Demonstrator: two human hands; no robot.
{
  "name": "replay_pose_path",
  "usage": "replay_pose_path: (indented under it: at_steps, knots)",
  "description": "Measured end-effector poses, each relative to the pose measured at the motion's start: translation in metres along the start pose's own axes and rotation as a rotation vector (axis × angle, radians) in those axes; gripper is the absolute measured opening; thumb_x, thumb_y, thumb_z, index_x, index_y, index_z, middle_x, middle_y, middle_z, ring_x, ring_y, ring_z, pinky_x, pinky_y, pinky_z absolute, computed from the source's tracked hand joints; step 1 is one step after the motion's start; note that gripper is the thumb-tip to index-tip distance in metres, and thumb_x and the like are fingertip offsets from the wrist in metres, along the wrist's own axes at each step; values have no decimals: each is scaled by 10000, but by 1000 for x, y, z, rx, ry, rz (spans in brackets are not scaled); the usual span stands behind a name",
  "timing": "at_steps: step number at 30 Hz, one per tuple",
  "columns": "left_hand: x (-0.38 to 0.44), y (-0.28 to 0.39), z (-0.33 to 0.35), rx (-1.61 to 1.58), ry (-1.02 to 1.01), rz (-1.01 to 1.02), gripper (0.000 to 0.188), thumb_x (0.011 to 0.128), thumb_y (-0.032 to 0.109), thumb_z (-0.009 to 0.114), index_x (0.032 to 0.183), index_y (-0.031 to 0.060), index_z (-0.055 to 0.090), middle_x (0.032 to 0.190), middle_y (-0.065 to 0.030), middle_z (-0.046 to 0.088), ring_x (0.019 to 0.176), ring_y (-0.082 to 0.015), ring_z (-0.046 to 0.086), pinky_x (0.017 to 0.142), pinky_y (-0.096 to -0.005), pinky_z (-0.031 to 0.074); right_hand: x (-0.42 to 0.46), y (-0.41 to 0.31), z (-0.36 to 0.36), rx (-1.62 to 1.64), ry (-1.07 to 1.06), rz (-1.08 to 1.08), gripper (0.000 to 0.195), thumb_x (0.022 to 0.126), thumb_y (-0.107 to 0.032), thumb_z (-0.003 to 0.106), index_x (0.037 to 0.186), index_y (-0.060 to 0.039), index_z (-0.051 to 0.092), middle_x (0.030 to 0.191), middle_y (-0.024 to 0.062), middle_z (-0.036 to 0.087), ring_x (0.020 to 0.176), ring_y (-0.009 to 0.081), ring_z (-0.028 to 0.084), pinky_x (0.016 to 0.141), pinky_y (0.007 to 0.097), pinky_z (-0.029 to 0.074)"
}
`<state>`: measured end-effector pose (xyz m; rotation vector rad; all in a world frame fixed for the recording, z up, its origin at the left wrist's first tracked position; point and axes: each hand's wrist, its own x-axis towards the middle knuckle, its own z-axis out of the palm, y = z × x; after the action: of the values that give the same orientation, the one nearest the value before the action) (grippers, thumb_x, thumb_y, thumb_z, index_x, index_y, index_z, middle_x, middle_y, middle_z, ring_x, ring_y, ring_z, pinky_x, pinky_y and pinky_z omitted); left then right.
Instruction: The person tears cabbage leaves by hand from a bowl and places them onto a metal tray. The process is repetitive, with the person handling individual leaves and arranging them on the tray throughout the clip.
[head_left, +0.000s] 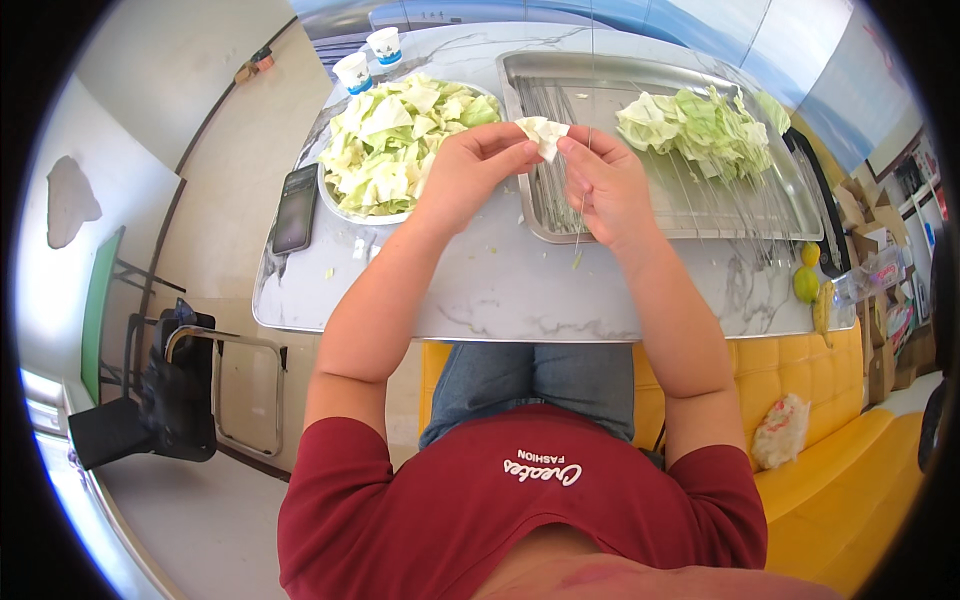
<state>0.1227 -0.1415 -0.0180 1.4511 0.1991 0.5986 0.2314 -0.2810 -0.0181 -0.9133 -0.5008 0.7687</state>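
Between my two hands is a pale piece of cabbage leaf (543, 135). My left hand (487, 161) pinches its left side, and my right hand (611, 180) grips its right edge together with a thin metal skewer (582, 217). On the left, a white bowl (327, 196) is heaped with torn cabbage. A steel tray (806, 217) lies to the right; bare skewers (551, 180) rest along its left side, and skewered cabbage (694, 127) lies at its right, the skewers' ends reaching over the near rim.
Two paper cups (385, 46) stand behind the bowl, and a phone (295, 208) lies left of it. At the table's right edge are a green fruit (806, 285), a yellow fruit (810, 253), a banana (823, 307) and a clear plastic bottle (874, 277). Cabbage scraps dot the marbled tabletop (525, 292).
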Motion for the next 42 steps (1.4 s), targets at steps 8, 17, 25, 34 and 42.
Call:
replay_pose_path:
  at_steps: [8, 17, 25, 34, 42]
  knots:
    - [10, 5, -25, -370, 217, 36, 201, 874, 41, 640, 1063, 7, 580, 948, -76, 641, 851, -161, 642, 767, -272, 550, -3, -8, -1, -298, -186, 87, 264, 974, -200, 506, 1101, -1, 626, 542, -57, 390, 439, 23, 300, 398, 214, 228]
    - [30, 10, -81, -608, 336, 127, 225, 896, 55, 626, 1084, -48, 561, 976, -97, 628, 869, -157, 635, 792, -241, 556, -10, -10, 5, -782, -354, 134, 247, 986, -199, 458, 981, -55, 658, 522, -62, 384, 455, 27, 306, 436, 228, 256]
    - [31, 13, -84, -648, 380, 157, 146, 906, 46, 610, 1009, -56, 597, 948, -96, 633, 891, -149, 640, 774, -199, 565, -11, -9, 3, -794, -421, 137, 223, 975, -164, 477, 958, -30, 654, 527, -66, 375, 467, 28, 296, 447, 230, 251]
    - [27, 21, -84, -503, 382, 195, 136, 879, -6, 633, 999, -62, 606, 987, -118, 643, 928, -188, 655, 757, -193, 575, -10, -10, 0, -766, -431, 141, 223, 972, -161, 478, 954, -28, 655, 508, -67, 369, 452, 28, 281, 436, 233, 245]
    - [24, 22, -79, -309, 421, 247, 249, 834, -36, 676, 1057, -97, 584, 986, -146, 641, 879, -214, 656, 807, -279, 567, -10, -9, -1, -758, -422, 145, 224, 973, -165, 476, 954, -36, 657, 503, -66, 382, 442, 24, 293, 429, 225, 248]
